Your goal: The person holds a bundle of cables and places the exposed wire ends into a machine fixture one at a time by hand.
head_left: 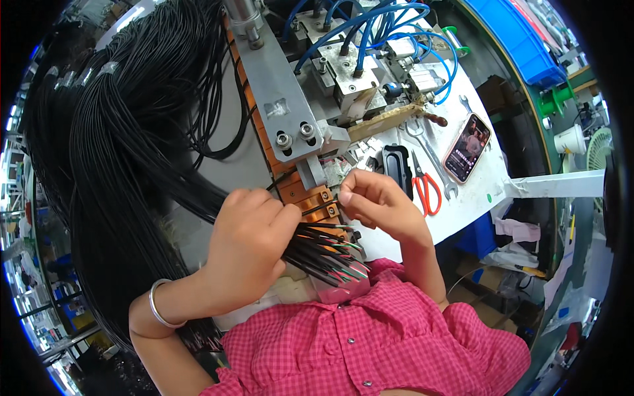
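Note:
My left hand [251, 234] is closed around a thick bundle of black cables [198, 191]. The cut cable ends [330, 254] fan out past its fingers, with bare red, green and white wires at their tips. One black cable [318, 209] runs apart from the bundle, across a copper-coloured fixture block [310, 198]. At the far end of that cable, my right hand [383, 204] pinches thumb against fingers; the very tip is hidden there. Directly above the block stands the steel press head [310, 173] of a machine.
Large coils of black cable [125, 132] cover the left side. Behind the hands are a pneumatic machine [350, 72] and blue air hoses [363, 33]. Red-handled scissors [428, 193], a wrench [432, 155], a black tray [396, 168] and a phone [467, 148] lie on the white table [399, 241].

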`<action>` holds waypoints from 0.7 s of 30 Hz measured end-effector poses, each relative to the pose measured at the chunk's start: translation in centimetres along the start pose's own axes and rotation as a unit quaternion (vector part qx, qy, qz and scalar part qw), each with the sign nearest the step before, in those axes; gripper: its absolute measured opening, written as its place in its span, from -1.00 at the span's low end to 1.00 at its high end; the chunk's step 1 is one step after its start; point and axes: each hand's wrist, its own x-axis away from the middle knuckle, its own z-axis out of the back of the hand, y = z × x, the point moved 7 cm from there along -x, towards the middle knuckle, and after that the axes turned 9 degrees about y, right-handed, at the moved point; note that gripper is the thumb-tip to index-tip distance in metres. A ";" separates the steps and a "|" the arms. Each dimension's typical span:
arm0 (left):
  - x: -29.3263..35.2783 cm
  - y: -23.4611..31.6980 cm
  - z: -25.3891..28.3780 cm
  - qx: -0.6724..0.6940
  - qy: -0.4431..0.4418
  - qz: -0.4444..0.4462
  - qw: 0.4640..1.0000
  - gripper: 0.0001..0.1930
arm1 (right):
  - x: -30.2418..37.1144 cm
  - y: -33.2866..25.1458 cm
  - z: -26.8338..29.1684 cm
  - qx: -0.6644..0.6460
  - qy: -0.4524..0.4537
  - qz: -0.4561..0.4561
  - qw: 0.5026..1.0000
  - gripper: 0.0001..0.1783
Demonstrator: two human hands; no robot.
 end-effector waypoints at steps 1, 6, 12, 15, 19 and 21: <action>0.0 -0.1 -0.4 -0.006 -0.014 -0.007 1.000 -0.69 | 0.0 -0.2 0.1 0.007 -0.008 -0.005 1.000 -0.83; 0.3 0.2 -0.8 -0.029 -0.031 -0.031 0.999 -0.59 | 0.1 0.1 0.6 0.041 0.038 -0.039 0.998 -0.89; 0.0 0.3 -0.4 -0.010 -0.034 -0.010 0.999 -0.71 | 1.5 -1.4 0.7 0.058 0.112 0.101 0.987 -0.86; 0.1 0.2 -0.3 0.028 -0.026 -0.014 0.999 -0.67 | 2.0 -1.6 -0.2 0.012 0.066 0.094 0.993 -0.78; 0.0 0.2 -0.3 0.027 -0.017 -0.006 0.999 -0.67 | 2.0 -2.7 -0.7 0.003 0.065 0.189 0.980 -0.84; 0.0 0.2 -0.1 0.033 -0.008 -0.009 0.999 -0.63 | 2.2 -2.7 -0.3 0.006 0.082 0.179 0.980 -0.87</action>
